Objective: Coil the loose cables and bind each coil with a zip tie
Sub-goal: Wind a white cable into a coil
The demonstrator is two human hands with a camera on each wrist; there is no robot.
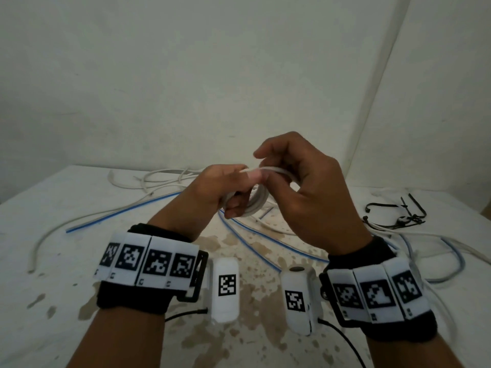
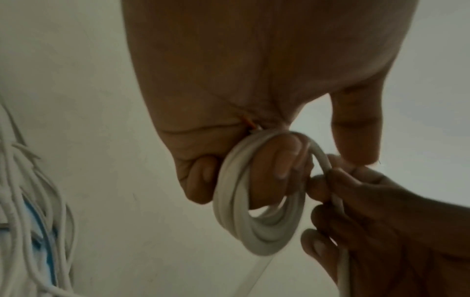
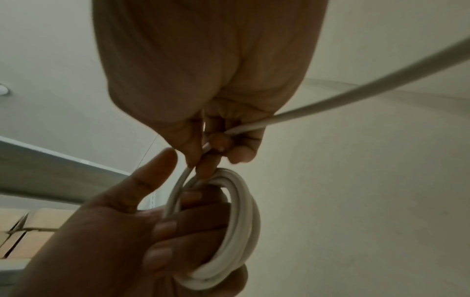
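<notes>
A white cable coil (image 1: 259, 201) hangs above the table between both hands. My left hand (image 1: 237, 199) holds it with several turns wound round the curled fingers; the left wrist view shows the coil (image 2: 254, 225) looped over them. My right hand (image 1: 273, 168) pinches the free strand just above the coil. In the right wrist view, thumb and fingers grip that strand (image 3: 356, 94), which trails off to the upper right, above the coil (image 3: 241, 231). Black zip ties (image 1: 393, 209) lie on the table at the right.
Loose white cables (image 1: 159, 179) lie at the back of the stained white table (image 1: 66, 288). Blue-striped cables (image 1: 119, 216) cross the middle, and more (image 1: 438, 251) curl at the right. A white wall stands close behind.
</notes>
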